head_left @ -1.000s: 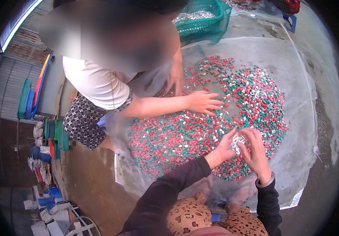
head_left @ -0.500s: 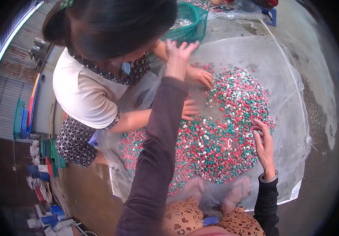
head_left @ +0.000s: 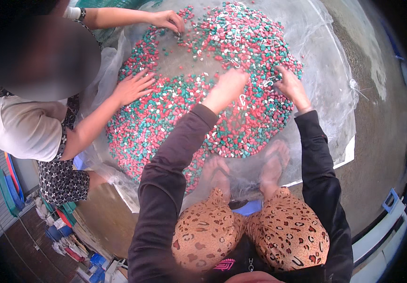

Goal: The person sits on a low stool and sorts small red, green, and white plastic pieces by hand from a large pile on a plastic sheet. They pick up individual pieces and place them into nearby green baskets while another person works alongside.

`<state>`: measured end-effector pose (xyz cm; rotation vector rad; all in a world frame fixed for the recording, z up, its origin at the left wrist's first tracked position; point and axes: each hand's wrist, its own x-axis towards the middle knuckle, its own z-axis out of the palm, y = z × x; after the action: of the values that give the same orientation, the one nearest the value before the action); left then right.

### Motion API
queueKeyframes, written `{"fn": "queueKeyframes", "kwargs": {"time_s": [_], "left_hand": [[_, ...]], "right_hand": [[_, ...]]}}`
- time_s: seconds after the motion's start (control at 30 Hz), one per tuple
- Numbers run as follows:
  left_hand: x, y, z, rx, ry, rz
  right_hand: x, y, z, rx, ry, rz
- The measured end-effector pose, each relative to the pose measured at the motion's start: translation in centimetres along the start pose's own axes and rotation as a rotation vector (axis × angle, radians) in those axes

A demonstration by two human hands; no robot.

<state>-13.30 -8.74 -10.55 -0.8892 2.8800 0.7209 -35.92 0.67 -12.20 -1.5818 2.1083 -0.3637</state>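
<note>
A broad heap of small pink, green and white pieces point(head_left: 165, 111) lies on a clear plastic sheet in front of me. White hook-shaped pieces point(head_left: 242, 100) are scattered among them, mostly in the far right part. My left hand point(head_left: 228, 88) is over the middle of the heap, its fingers curled down and closed; whatever they hold is hidden. At the heap's right side my right hand point(head_left: 292, 88) reaches in with thumb and forefinger apart, beside a white hook piece point(head_left: 268, 82).
To the left a co-worker leans in, one hand point(head_left: 135, 88) spread on the heap and the other hand point(head_left: 169, 21) pinching at its far edge. The plastic sheet point(head_left: 323, 94) extends right, with a tied knot. My feet point(head_left: 275, 158) are at the near edge. Wet floor point(head_left: 378, 141) lies beyond.
My left hand has come down from above the far side, where it was spread, to the middle of the heap. My view has tilted down. The co-worker's hands have moved apart.
</note>
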Motion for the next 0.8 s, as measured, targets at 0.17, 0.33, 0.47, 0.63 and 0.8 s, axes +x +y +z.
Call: {"fn": "queueKeyframes", "kwargs": {"time_s": [0.17, 0.33, 0.47, 0.63, 0.8], "left_hand": [[-3.9, 2.3, 2.7, 0.040, 0.139, 0.063], [-5.0, 1.0, 2.3, -0.120, 0.130, -0.039], [-5.5, -1.2, -0.6, -0.630, 0.137, -0.225], [-5.6, -3.6, -2.9, -1.665, 0.064, -0.247], [-5.6, -3.8, -3.2, -2.204, 0.146, -0.079]], "right_hand": [[-1.7, -2.4, 2.7, -0.051, -0.011, -0.052], [-2.8, -2.4, 2.5, 0.059, -0.018, -0.084], [-2.0, -2.6, 2.1, 0.683, -0.039, 0.059], [-0.8, -4.4, 1.4, 1.124, -0.127, 0.172], [-1.1, -5.3, 0.1, 0.681, -0.084, -0.034]]}}
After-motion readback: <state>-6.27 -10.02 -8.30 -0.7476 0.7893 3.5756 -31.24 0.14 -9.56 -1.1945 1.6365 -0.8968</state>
